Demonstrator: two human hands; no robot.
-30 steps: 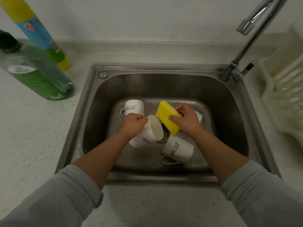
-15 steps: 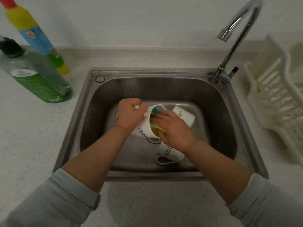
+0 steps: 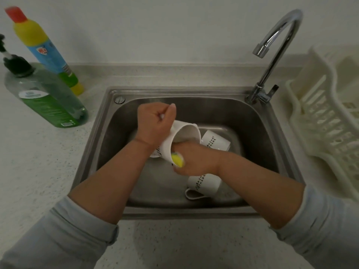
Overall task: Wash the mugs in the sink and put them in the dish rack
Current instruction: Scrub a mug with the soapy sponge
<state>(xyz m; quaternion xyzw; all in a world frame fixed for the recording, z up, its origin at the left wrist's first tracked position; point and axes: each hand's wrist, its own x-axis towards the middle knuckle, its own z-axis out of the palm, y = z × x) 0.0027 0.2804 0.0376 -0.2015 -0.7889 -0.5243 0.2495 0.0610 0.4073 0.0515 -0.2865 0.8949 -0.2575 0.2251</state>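
Observation:
My left hand [image 3: 155,125] grips a white mug [image 3: 180,138] by its handle and holds it tilted over the steel sink [image 3: 93,152], its mouth facing right. My right hand [image 3: 196,160] holds a yellow sponge [image 3: 177,160] against the mug's rim, fingers reaching into the mug. Only a small part of the sponge shows. Two more white mugs with black lettering lie on their sides on the sink floor: one [image 3: 214,141] at the back right, one [image 3: 204,186] near the front under my right wrist. A white dish rack [image 3: 326,121] stands on the counter to the right.
A chrome tap [image 3: 275,49] arches over the sink's back right corner, no water running. A green dish soap bottle [image 3: 46,98] and a yellow and blue bottle [image 3: 48,53] stand on the speckled counter at the left.
The mug has been lifted higher and tilted. My right hand pushed the sponge from outside the mug into its mouth, and the sponge is now mostly hidden by that hand.

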